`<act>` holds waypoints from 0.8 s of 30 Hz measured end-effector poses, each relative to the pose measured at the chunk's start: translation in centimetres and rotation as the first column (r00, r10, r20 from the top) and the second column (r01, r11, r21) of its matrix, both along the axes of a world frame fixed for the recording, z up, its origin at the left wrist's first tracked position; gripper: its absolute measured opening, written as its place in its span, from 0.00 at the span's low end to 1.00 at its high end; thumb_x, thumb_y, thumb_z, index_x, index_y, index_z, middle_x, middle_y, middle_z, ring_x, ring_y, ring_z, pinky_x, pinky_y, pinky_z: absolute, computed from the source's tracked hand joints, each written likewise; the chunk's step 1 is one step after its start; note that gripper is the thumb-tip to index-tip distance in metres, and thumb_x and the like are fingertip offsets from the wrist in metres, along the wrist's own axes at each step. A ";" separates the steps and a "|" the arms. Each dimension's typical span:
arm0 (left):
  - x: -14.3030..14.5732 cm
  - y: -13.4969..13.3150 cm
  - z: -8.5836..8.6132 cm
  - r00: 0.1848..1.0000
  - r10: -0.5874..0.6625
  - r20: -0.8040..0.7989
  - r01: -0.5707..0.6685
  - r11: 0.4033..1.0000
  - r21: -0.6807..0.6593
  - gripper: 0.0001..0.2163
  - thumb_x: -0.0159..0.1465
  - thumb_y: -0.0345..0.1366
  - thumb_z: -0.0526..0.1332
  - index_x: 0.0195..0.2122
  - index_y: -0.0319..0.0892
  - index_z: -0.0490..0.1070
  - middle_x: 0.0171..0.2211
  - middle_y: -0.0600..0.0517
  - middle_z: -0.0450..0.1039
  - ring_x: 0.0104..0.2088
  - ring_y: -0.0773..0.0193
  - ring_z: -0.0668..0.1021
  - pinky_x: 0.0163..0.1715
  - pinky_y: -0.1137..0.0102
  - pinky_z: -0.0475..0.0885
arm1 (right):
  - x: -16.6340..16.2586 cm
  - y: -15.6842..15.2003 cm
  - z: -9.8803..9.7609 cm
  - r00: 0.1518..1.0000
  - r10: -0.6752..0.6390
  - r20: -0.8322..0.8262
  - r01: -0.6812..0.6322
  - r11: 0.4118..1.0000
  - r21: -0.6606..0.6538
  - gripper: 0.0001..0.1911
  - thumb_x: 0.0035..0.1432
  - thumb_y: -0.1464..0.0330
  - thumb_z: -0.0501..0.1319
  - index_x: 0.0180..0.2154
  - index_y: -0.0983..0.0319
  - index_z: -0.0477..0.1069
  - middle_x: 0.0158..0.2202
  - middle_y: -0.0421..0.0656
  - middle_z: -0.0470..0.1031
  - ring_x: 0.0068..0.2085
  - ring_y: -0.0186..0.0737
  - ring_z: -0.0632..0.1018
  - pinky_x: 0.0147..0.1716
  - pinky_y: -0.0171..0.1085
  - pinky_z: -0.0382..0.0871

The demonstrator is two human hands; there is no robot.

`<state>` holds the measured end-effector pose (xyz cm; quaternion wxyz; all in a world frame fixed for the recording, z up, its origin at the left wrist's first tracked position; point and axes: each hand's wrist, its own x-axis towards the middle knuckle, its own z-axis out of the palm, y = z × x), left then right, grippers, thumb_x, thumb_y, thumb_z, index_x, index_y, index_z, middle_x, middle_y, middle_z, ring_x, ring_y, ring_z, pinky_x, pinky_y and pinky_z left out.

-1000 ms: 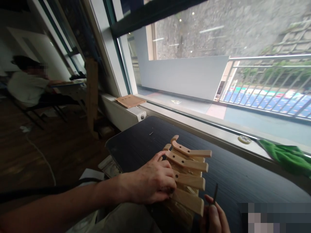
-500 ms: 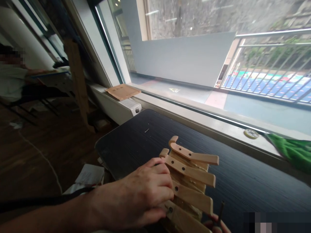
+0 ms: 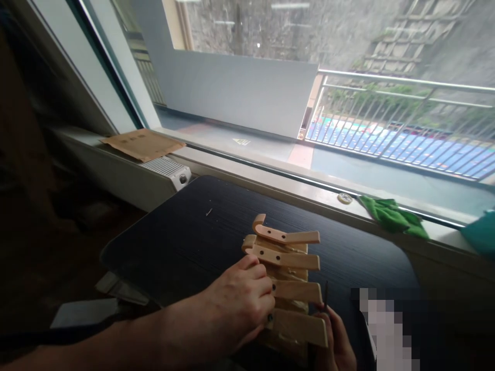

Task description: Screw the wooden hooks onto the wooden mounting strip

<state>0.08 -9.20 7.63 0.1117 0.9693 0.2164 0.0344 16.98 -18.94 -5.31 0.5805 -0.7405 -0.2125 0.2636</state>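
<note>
A wooden rack of several curved hook-shaped slats [image 3: 286, 273] lies on the dark table [image 3: 185, 242] in front of me. My left hand [image 3: 242, 299] rests on its left side, fingers curled over the slats and pressing on them near a dark screw hole. My right hand [image 3: 336, 342] sits at the bottom edge of the view, just right of the nearest slat, pinched on a thin dark rod-like tool [image 3: 326, 298] that stands upright. Most of that hand is cut off by the frame.
A window sill [image 3: 294, 190] runs behind the table, with a roll of tape [image 3: 344, 198] and a green cloth [image 3: 390, 216] on it. A cardboard piece [image 3: 143, 144] lies on a white radiator [image 3: 170, 172] at left. A small screw [image 3: 209, 212] lies on the table.
The camera has swung right and down, so the seated person at left has left the view. My left hand stays on the rack; my right hand with the tool has come up beside the nearest slat.
</note>
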 end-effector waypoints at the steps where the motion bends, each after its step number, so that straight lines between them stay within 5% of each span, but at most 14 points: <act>1: 0.1 0.0 -0.3 1.000 0.002 0.006 -0.002 1.000 -0.001 0.06 0.63 0.38 0.57 0.38 0.42 0.69 0.39 0.52 0.72 0.45 0.59 0.70 0.57 0.61 0.53 | 0.0 0.1 0.1 1.000 0.007 0.004 -0.007 1.000 0.016 0.25 0.51 0.48 0.58 0.38 0.63 0.72 0.27 0.41 0.75 0.27 0.39 0.74 0.24 0.33 0.65; 8: 0.2 0.3 -1.2 0.998 -0.025 0.053 0.029 0.998 -0.063 0.04 0.61 0.37 0.60 0.35 0.44 0.70 0.42 0.54 0.72 0.47 0.59 0.70 0.59 0.59 0.48 | 0.2 0.2 0.1 0.993 0.098 -0.072 -0.091 0.992 0.092 0.24 0.52 0.50 0.57 0.39 0.63 0.71 0.34 0.44 0.77 0.30 0.40 0.74 0.19 0.32 0.62; 19: 0.2 1.0 1.0 0.999 -0.042 -0.035 0.037 0.988 -0.148 0.06 0.60 0.39 0.61 0.36 0.43 0.70 0.39 0.53 0.73 0.46 0.58 0.70 0.58 0.59 0.50 | 0.3 0.0 0.1 0.994 0.077 -0.082 -0.074 0.996 0.043 0.25 0.49 0.50 0.60 0.39 0.63 0.72 0.28 0.41 0.74 0.29 0.39 0.73 0.20 0.31 0.60; 24: -0.1 1.0 0.6 1.000 -0.004 0.007 0.005 0.991 -0.137 0.05 0.61 0.38 0.60 0.36 0.43 0.70 0.40 0.54 0.72 0.46 0.60 0.70 0.59 0.59 0.49 | 0.1 0.1 0.3 0.993 0.040 -0.114 -0.036 0.999 0.032 0.25 0.49 0.50 0.60 0.40 0.63 0.71 0.25 0.39 0.72 0.25 0.36 0.71 0.21 0.32 0.62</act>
